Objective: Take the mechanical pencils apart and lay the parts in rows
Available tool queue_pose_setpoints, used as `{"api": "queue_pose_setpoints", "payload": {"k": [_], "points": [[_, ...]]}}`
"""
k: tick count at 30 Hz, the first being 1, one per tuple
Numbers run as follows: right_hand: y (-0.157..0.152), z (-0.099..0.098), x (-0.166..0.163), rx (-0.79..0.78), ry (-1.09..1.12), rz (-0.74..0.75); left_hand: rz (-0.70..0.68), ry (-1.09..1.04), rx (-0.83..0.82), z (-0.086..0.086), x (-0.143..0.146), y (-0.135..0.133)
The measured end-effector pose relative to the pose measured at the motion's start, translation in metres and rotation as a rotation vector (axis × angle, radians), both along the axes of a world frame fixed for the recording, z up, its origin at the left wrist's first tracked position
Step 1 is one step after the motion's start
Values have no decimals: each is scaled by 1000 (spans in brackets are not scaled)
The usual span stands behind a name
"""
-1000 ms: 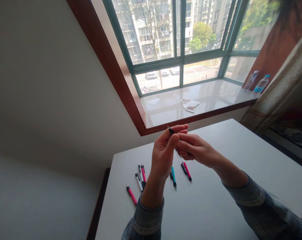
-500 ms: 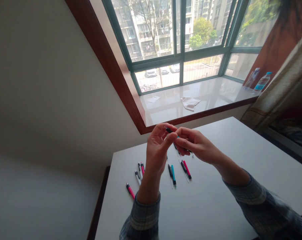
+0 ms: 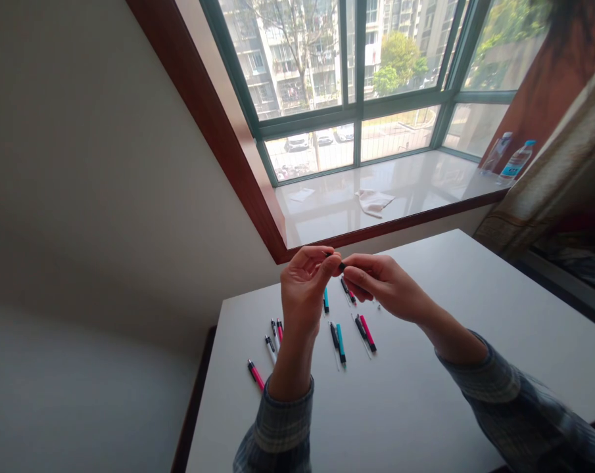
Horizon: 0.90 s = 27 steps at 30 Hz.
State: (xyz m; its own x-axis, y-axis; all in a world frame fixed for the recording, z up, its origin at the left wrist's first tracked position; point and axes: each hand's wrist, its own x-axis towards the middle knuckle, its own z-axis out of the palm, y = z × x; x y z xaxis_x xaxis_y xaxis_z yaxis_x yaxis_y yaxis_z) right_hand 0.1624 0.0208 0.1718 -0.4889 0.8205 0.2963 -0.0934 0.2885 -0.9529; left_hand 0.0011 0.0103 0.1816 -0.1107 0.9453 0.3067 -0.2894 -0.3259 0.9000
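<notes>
My left hand (image 3: 304,282) is raised over the far part of the table, closed around a dark pen part, mostly hidden by the fingers. Close against it, my right hand (image 3: 380,282) pinches at the small black end (image 3: 342,266) of the pen part between thumb and fingertips. Below the hands lie a black and a teal pen part (image 3: 340,343) side by side, with a thin white refill beside them. To their right rests a pink pen barrel (image 3: 369,334) next to a black part. Another teal barrel (image 3: 326,301) shows just behind my left wrist.
Several pens, among them a pink pen (image 3: 256,376) and a white pen (image 3: 270,348), lie on the left of the white table (image 3: 425,401). Beyond it, the window sill (image 3: 327,220) holds a crumpled tissue (image 3: 373,202) and two plastic bottles (image 3: 517,163). A curtain hangs at the right.
My left hand has shifted slightly left and down, uncovering the teal barrel on the table. Less of the dark pen part shows between my fingers; its black end now sits between both hands.
</notes>
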Motion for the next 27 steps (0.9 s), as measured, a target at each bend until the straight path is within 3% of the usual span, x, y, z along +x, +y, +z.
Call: {"api": "queue_pose_setpoints", "payload": {"k": [4,6,11,16,19,22,27], "points": [[-3,0,-2,110,-92,-188,84,15,22,-1,2,1],[-3,-1,-4,114,-84,-213,73,23,15,-1,0,1],[0,-3,-3,-127,155,16,-200,90,-69,-3,-11,2],[1,-7,-3,-376,284,282,-185,97,-62,-6,-17,2],[0,-9,-5,-435,314,357,-165,71,-49,-5,-16,1],[1,-10,-7,-316,260,279,-160,39,-39,-1,-14,1],[1,-11,-14,22,87,-128,-91,-51,-79,2,-6,5]]}}
